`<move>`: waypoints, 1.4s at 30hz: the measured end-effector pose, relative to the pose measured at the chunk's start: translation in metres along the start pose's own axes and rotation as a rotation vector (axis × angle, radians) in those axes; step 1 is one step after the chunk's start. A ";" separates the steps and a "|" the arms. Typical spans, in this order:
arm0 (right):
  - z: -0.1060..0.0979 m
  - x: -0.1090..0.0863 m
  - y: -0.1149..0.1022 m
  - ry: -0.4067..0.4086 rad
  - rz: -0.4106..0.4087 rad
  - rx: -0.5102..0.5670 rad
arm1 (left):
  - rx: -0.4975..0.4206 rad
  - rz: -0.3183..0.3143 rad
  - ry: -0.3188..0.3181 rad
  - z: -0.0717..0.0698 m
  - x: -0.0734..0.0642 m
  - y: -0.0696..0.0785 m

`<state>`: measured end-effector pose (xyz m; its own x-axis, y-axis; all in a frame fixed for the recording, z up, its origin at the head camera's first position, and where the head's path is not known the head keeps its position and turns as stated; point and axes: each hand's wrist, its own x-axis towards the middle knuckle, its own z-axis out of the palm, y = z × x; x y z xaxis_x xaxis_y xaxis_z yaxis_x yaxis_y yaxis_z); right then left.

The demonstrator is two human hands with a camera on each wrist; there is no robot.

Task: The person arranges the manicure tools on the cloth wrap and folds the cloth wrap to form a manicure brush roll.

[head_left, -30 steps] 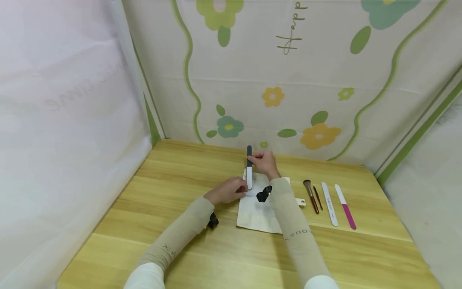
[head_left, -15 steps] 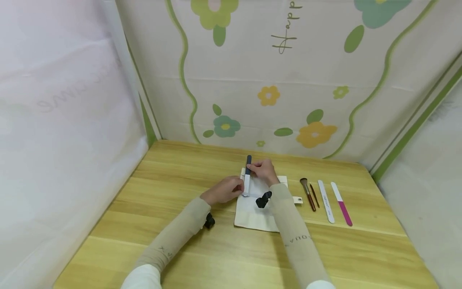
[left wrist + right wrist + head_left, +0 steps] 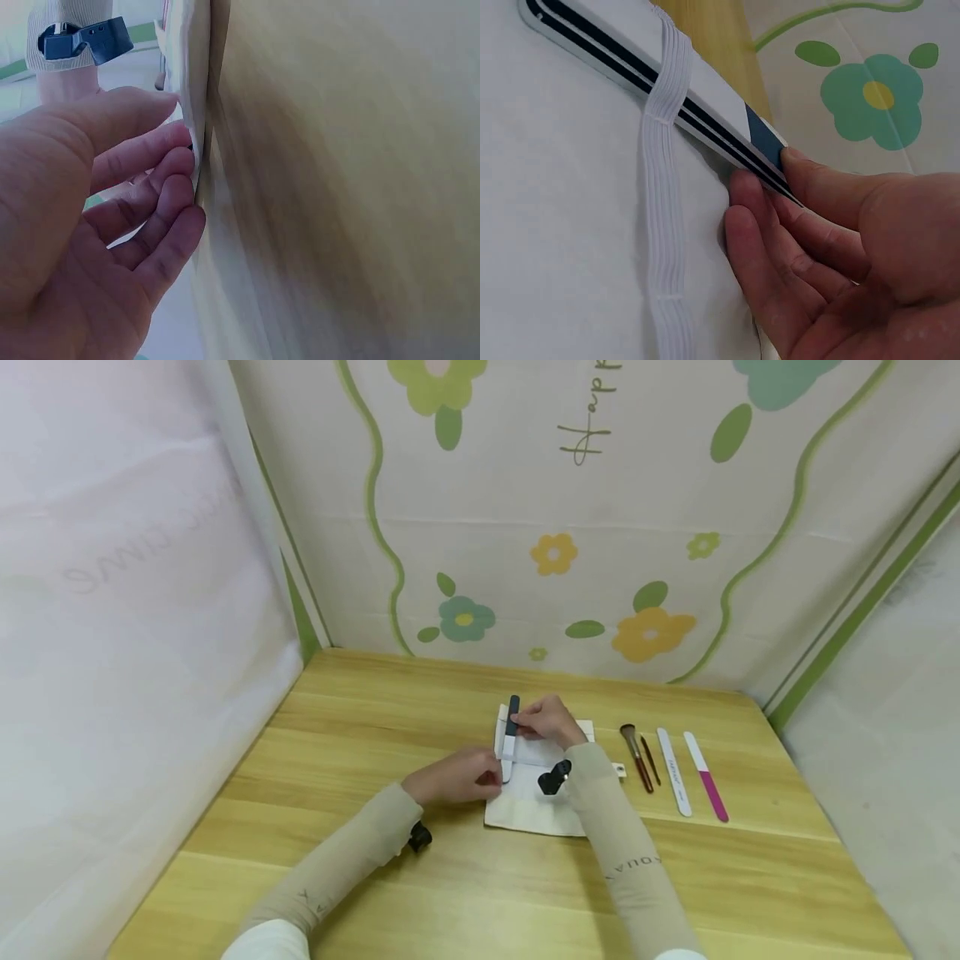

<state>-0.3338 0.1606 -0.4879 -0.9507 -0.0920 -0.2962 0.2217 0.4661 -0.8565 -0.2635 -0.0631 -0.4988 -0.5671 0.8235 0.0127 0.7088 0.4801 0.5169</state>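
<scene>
A white cloth case (image 3: 534,820) lies spread on the table, with a ribbed white elastic band (image 3: 664,232) across it. In the head view my right hand (image 3: 549,720) pinches the dark end of a nail file (image 3: 513,718) between thumb and fingers. The file's white part (image 3: 712,101) runs beneath the band, and its rounded tip shows on the other side. My left hand (image 3: 461,775) is at the case's left edge near that tip. In the left wrist view its loosely bent fingers (image 3: 176,195) touch the cloth edge, with the thumb apart from them.
Right of the case lie a makeup brush (image 3: 637,760), a thin dark-red stick (image 3: 650,762), a white nail file (image 3: 673,772) and a white-and-pink nail file (image 3: 707,777). A flowered cloth wall (image 3: 480,568) stands behind the wooden table (image 3: 450,885).
The nail file has slid toward the wearer, its white tip now past the band. My left hand has shifted down and left, off the band. The view has drifted slightly.
</scene>
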 end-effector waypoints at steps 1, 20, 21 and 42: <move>-0.001 -0.001 0.000 -0.005 0.005 -0.002 | -0.009 -0.004 -0.008 0.001 -0.001 0.001; -0.003 -0.009 0.003 -0.135 0.068 -0.036 | -0.055 0.009 -0.004 0.007 -0.009 0.001; -0.004 -0.009 0.001 -0.139 0.067 -0.047 | -0.055 0.009 -0.005 0.007 -0.009 0.001; 0.002 0.010 0.000 -0.014 -0.366 -0.333 | -0.009 0.031 0.032 0.008 -0.013 0.004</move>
<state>-0.3426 0.1577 -0.4920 -0.9496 -0.3132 -0.0085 -0.2100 0.6563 -0.7247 -0.2500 -0.0695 -0.5039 -0.5582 0.8278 0.0561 0.7224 0.4517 0.5236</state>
